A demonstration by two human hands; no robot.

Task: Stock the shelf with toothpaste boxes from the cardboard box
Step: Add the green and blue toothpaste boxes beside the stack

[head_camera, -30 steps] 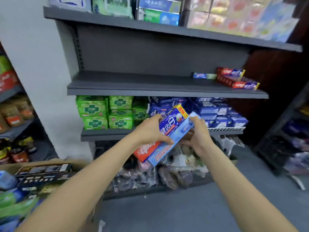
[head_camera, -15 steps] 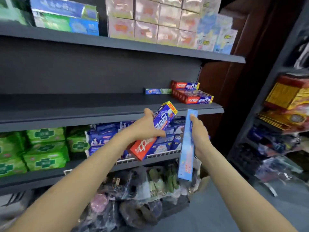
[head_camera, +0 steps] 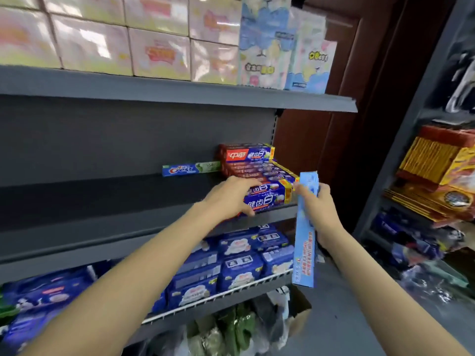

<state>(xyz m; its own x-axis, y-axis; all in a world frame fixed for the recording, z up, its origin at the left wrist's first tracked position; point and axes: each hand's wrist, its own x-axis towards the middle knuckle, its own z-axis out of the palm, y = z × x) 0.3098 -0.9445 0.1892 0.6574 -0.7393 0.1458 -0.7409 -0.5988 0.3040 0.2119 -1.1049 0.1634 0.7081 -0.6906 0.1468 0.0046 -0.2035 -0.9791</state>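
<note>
Currently a red-and-blue toothpaste box (head_camera: 267, 199) is being seated on the shelf (head_camera: 102, 199) by the gripping left hand (head_camera: 228, 199), while a light-blue box (head_camera: 304, 242) is being held upright in the right hand (head_camera: 318, 209), likely placed next.

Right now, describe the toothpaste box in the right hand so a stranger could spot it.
Start at the grey middle shelf, right end. Just beyond its red-and-blue toothpaste stack, the right hand grips a light blue toothpaste box. It alone stands upright, off the shelf.
</note>
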